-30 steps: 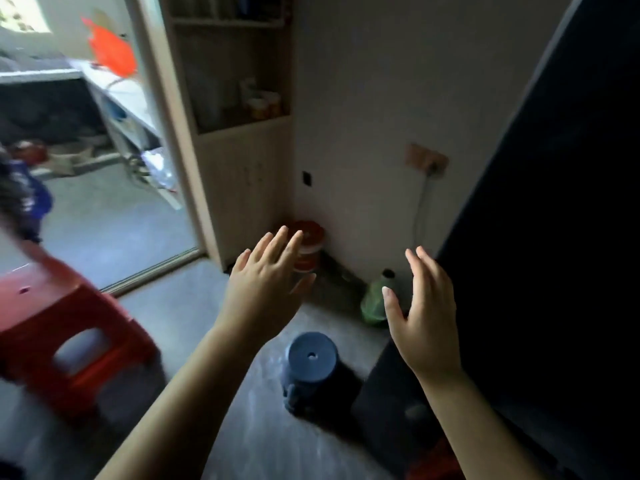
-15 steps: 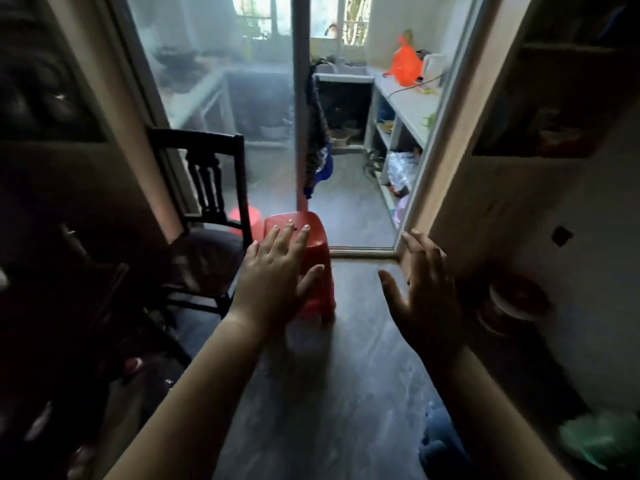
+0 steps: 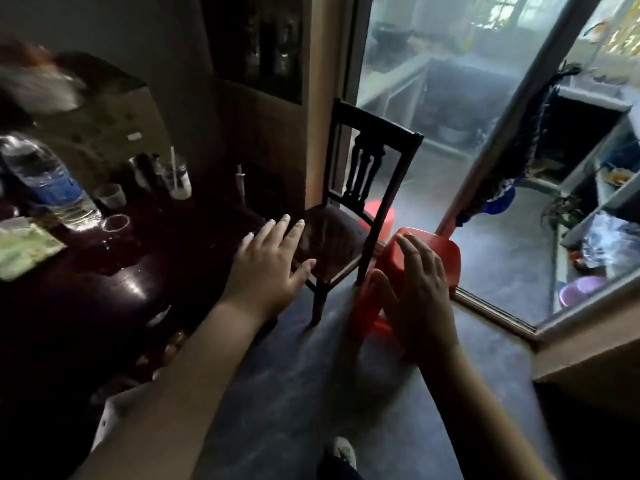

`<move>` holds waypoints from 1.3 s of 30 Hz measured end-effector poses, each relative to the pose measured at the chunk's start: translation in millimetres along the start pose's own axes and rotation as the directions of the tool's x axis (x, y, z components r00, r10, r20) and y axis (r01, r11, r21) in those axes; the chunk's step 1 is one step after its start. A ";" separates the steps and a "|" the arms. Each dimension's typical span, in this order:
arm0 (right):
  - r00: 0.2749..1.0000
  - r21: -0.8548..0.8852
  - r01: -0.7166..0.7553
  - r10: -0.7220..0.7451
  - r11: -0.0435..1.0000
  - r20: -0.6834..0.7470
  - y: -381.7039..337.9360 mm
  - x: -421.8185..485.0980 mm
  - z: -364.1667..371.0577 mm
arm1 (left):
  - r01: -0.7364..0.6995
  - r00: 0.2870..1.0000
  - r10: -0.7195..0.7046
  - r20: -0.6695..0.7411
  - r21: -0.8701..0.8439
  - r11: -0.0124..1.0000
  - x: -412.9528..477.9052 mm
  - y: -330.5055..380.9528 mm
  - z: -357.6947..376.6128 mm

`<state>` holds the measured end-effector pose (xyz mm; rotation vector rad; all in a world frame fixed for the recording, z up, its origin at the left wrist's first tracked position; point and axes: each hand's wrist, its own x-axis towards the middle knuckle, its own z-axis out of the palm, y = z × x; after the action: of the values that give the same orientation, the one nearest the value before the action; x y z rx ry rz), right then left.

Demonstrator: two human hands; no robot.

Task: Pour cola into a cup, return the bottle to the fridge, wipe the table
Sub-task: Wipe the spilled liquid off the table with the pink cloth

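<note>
A dark glossy table (image 3: 114,289) fills the left side, with shiny wet patches on its top. On it stand a clear plastic bottle with a blue label (image 3: 48,181), a small cup (image 3: 111,194), a glass with a straw (image 3: 177,180) and a light folded cloth or packet (image 3: 20,249) at the left edge. No cola bottle or fridge shows in this view. My left hand (image 3: 268,268) is held out over the table's right edge, fingers spread, holding nothing. My right hand (image 3: 417,285) is raised open in front of the red stool.
A dark wooden chair (image 3: 349,216) stands at the table's right end. A red plastic stool (image 3: 426,258) is beside it on the grey floor. Behind is a glass sliding door (image 3: 450,116) onto a kitchen area with shelves (image 3: 595,209). My shoe (image 3: 341,452) shows below.
The view has swung left, from the wall and blue stool past the doorway to the table and chair. Both hands stay raised, open and empty throughout.
</note>
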<state>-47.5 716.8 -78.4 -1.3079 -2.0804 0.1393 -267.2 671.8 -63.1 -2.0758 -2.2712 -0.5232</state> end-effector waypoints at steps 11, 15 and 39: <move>0.913 0.170 0.306 -0.339 0.937 0.226 16.7 102.0 60.0 | 0.455 0.889 -0.455 -0.062 -0.007 0.890 15.4 -39.8 7.2; 0.860 0.235 0.362 -0.421 0.902 0.289 -3.7 113.3 93.5 | 0.585 0.808 -0.581 -0.097 0.017 0.811 -5.1 -65.3 8.1; 0.481 0.327 0.571 -0.630 0.753 0.611 -231.7 164.1 344.7 | 0.794 0.608 -0.793 -0.031 0.006 0.608 -29.2 -328.2 42.6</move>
<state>-471.1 825.4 -168.8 -0.3681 -3.0271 0.4529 -573.8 635.1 -185.8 -0.8822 -3.0766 -0.5076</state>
